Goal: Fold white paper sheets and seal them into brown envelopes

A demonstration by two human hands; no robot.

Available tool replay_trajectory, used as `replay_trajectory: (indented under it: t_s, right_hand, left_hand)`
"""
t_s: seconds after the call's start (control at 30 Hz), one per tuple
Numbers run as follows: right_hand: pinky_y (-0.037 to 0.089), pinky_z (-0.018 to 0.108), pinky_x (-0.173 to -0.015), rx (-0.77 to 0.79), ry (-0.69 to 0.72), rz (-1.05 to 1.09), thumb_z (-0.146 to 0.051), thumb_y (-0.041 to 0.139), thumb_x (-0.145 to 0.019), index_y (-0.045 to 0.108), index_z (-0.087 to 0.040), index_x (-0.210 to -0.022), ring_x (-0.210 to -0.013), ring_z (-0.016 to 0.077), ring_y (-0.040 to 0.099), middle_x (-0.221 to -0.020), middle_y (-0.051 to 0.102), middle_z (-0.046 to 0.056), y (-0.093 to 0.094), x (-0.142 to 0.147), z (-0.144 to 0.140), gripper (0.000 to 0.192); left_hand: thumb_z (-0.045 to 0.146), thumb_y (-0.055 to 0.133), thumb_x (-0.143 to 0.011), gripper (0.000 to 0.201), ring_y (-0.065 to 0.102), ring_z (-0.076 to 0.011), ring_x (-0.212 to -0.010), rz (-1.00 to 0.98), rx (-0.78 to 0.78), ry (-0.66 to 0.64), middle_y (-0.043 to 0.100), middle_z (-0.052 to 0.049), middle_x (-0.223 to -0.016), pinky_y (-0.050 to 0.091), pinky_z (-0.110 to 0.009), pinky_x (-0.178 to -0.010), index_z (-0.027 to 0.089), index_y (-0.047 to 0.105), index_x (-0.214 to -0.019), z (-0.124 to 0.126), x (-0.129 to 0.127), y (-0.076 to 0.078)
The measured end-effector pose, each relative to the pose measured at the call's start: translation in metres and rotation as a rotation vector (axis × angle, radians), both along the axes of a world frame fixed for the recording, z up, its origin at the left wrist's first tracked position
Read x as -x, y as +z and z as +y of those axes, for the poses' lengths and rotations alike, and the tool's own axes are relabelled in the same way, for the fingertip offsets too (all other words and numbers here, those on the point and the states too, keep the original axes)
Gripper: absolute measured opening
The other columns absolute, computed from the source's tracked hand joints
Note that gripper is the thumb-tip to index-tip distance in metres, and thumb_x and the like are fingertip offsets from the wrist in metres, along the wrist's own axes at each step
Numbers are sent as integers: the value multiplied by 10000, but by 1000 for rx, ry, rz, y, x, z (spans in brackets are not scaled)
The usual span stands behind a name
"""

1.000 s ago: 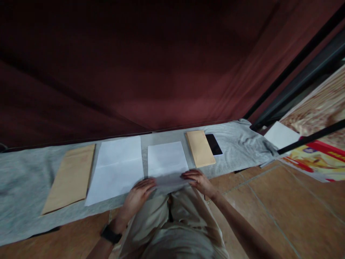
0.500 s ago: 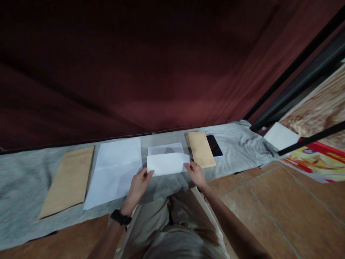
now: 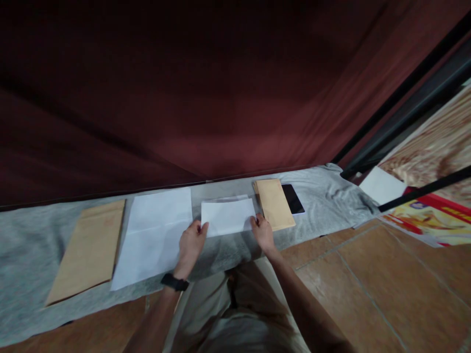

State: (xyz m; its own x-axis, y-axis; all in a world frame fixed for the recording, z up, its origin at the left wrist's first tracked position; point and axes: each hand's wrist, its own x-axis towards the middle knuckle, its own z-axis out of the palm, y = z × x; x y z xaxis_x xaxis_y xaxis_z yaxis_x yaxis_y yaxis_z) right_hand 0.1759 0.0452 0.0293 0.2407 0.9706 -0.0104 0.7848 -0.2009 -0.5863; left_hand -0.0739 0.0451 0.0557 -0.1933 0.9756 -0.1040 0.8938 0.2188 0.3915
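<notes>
Folded white sheet (image 3: 228, 217), lower layer mostly hidden, is pinched by left hand (image 3: 191, 243) and right hand (image 3: 262, 231).

Both hands, left hand (image 3: 192, 241) and right hand (image 3: 262, 231), have folded the white sheet (image 3: 228, 216) away over itself.

The upper part of the view is filled by a dark red curtain (image 3: 206, 98), dimly lit. Below it, a grey cloth (image 3: 324, 196) is spread over a floor of brown tiles (image 3: 386, 274). Black bars (image 3: 412, 93) are seen at the right.
</notes>
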Motion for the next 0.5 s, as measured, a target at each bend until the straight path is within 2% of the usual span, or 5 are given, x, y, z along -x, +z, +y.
replay_trajectory:
  t_s: [0.13, 0.27, 0.5]
  right_hand:
    - [477, 259, -680, 37, 16, -151, -286, 459, -1050, 685, -182, -1058, -845, 222, 745, -923, 774, 100, 1, 6, 4, 249]
    - [507, 276, -728, 49, 30, -278, -272, 485, -1055, 664, -154, -1165, -899, 241, 763, -1013, 780, 148, 4, 13, 9, 241]
    - [526, 288, -744, 33, 33, -360, -270, 467, -1062, 634, -115, -1195, -895, 251, 765, -970, 780, 174, 6, 19, 16, 264]
  left_hand:
    - [440, 444, -1020, 309, 685, -222, -794, 101, 82, 23, 738, -64, -846, 377, -288, -654, 221, 650, -951, 3, -8, 11]
    - [438, 407, -1032, 342, 718, -258, -879, 156, 130, 44, 769, -109, -955, 427, -310, -689, 209, 657, -1076, 5, -14, 19]
    - [425, 392, -1031, 360, 729, -268, -922, 205, 121, 53, 770, -129, -984, 478, -325, -729, 195, 646, -1140, 10, -19, 14]
